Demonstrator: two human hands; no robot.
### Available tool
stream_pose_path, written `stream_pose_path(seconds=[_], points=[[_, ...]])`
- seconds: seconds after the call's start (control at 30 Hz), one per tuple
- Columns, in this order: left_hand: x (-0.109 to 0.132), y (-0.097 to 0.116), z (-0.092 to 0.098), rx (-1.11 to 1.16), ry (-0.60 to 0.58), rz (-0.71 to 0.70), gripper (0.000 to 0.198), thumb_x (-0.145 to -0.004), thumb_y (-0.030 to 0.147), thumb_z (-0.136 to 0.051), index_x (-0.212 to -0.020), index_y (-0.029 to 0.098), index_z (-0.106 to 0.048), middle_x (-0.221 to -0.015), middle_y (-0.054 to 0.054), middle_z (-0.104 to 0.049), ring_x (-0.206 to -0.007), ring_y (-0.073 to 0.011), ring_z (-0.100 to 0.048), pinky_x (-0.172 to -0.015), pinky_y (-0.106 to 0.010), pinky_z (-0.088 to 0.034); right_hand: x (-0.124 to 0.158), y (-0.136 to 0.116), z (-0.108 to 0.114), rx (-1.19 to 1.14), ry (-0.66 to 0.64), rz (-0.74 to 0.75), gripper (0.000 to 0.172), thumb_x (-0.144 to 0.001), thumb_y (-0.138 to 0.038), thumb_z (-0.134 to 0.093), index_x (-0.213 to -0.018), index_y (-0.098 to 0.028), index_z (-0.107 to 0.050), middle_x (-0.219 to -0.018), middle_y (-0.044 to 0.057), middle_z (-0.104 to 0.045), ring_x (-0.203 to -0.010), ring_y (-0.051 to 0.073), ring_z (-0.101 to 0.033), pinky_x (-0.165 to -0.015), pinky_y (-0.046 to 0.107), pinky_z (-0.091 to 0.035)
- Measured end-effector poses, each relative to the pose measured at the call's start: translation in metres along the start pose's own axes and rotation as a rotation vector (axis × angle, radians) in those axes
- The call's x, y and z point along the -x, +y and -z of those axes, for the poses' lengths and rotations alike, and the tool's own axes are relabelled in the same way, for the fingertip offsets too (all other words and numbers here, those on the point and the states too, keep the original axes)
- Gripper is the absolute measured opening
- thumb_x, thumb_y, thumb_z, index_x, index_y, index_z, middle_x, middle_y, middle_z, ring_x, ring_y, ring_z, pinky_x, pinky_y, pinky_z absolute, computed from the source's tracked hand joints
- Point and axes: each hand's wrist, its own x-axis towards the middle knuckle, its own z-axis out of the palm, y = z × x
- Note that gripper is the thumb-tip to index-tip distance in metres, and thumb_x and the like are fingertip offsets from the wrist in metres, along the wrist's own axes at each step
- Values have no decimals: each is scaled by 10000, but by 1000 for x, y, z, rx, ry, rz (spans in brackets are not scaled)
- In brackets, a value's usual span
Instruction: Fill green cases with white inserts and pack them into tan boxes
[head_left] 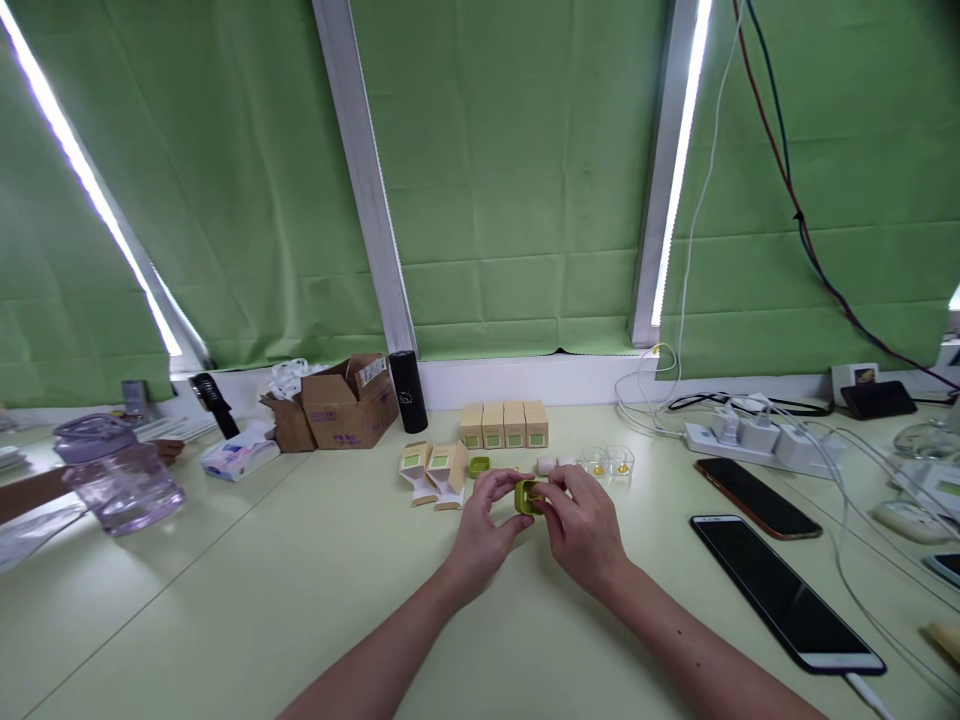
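Green cloth [517, 180] hangs behind a pale worktop [285, 600] lit by bright strips. Far to the left of the hands, another person's forearm [30, 492] lies beside a purple-tinted jug [116, 478]. Nearer in are a tissue pack [238, 458], torn cardboard boxes [346, 408] and a black cylinder [407, 391]. Just beyond the left hand [484, 530] lie two opened cartons [433, 470] and a loose green ring [479, 465], with a row of four tan cartons [504, 425] behind them.

Both hands meet on a small green case [529, 497]. The left thumb and fingers are curled shut against its left side. The right hand [585, 530] pinches its right side and top with bent fingertips. The case sits between the two sets of fingertips, low over the worktop; I cannot tell whether it touches.

A piece this small probably handles best with light pressure on its edges. One hand should steady it while the other does the fine work. It should also stay low, so that a slip drops it only a short way. The ring lies close enough to the fingers to be knocked.

Just beyond the right hand sit pale pink pieces [546, 464] and clear cups [609, 461], also within easy knocking range. Well apart to the right lie a power strip [739, 436] trailing cables and two dark phones [784, 590].
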Motion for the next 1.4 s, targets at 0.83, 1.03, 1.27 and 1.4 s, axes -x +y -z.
stream_pose_path(seconds=[0.83,1.03,1.27,1.4], points=[[1,4,-2,3,-34,-17,512,-715,3,-726,-1160,249,-659,-1239,-54,-619,-1240,-244,-614,-1147,-474,-462,1,-1,-2,47,-36,33,202,-930,-53,-514,-886,-186,-659,-806,59,-584,-746,205,-484,-640,338,-357],[1,3,-1,-14,-34,-12,504,-712,14,-738,-1152,249,-666,-1225,-57,-638,-1231,-261,-626,-1127,-481,-477,2,0,-2,25,-35,40,210,-936,-60,-508,-906,-194,-667,-803,56,-591,-744,202,-494,-643,338,-371],[1,2,-1,2,-38,-2,489,-716,34,-747,-1148,248,-665,-1224,-60,-638,-1225,-261,-632,-1114,-473,-492,2,2,-4,8,-45,44,217,-946,-69,-507,-881,-199,-668,-800,55,-595,-747,200,-501,-642,334,-382],[1,2,-1,6,-45,9,491,-724,27,-740,-1156,245,-658,-1229,-58,-635,-1235,-260,-630,-1131,-475,-477,4,4,-6,6,-60,42,214,-943,-72,-512,-868,-196,-669,-798,52,-592,-748,197,-497,-644,336,-378]])
